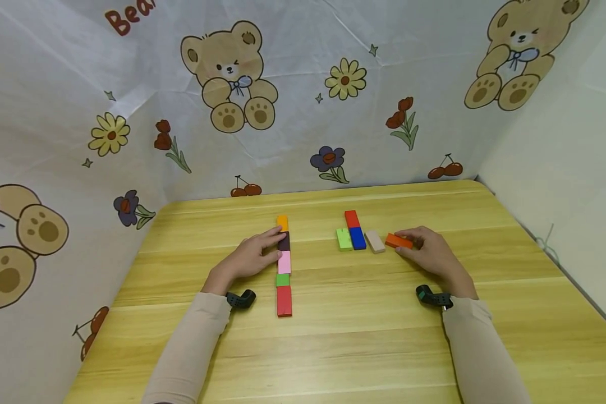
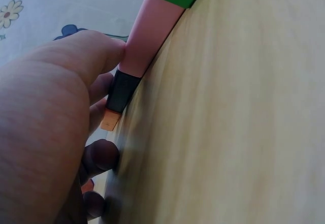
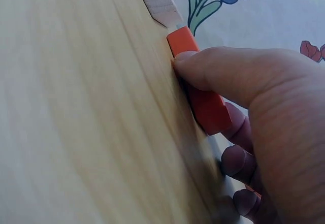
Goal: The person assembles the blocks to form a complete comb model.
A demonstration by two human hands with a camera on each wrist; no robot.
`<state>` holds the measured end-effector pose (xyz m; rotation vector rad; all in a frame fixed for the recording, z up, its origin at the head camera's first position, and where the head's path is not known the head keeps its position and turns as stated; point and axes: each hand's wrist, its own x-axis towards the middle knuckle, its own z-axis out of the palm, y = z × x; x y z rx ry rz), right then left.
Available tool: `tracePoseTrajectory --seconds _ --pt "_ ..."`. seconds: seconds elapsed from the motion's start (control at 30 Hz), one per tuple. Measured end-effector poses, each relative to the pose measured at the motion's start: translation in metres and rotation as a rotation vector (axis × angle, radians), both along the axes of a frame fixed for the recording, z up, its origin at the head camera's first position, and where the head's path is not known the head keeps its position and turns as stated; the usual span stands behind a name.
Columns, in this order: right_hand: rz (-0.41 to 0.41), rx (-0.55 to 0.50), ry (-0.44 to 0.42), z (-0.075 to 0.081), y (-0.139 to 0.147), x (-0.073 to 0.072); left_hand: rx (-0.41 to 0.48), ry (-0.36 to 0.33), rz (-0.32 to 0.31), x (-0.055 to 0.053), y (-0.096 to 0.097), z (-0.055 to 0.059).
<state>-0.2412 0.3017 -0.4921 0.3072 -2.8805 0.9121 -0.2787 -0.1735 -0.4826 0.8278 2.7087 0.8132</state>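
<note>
My right hand (image 1: 429,251) pinches an orange block (image 1: 398,241) low at the tabletop. In the right wrist view its thumb (image 3: 203,66) lies along the near side of that block, with a finger behind. A straight row of end-to-end blocks runs along the left of the table: a yellow-orange block (image 1: 282,223), a dark block (image 1: 284,241), a pink block (image 1: 284,262), a green block (image 1: 283,280) and a red block (image 1: 284,302). Beside this row rests my left hand (image 1: 249,258), thumb touching the pink block and fingertips at the dark and yellow-orange ones.
Left of the orange block lie a beige wooden block (image 1: 375,241), a blue block (image 1: 357,238), a light green block (image 1: 343,239) and another red block (image 1: 352,219). A bear-patterned cloth (image 1: 293,112) hangs behind the wooden table (image 1: 358,348).
</note>
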Motion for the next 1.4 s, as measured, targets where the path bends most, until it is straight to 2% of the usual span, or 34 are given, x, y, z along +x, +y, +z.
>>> tracePoseTrajectory --seconds 0.27,0.43,0.7,0.97,1.2,1.4 --pt "-0.015 -0.043 0.015 0.001 -0.003 0.004 0.002 0.005 -0.002 0.002 -0.001 0.001" --pt "-0.042 -0.121 0.021 0.004 -0.006 0.005 0.005 0.004 -0.007 0.003 -0.002 0.002" --pt "-0.009 -0.178 0.128 0.012 -0.019 0.005 -0.002 0.01 -0.001 0.004 -0.004 0.004" --pt "-0.004 -0.233 0.159 0.036 -0.04 0.012 -0.005 0.008 -0.008 0.001 0.001 0.001" --pt "0.089 -0.266 0.155 0.061 -0.067 0.02 -0.002 0.008 -0.008 0.002 0.002 0.002" --pt "0.135 -0.277 0.136 0.072 -0.089 0.028 -0.006 0.008 0.001 0.002 0.0 0.002"
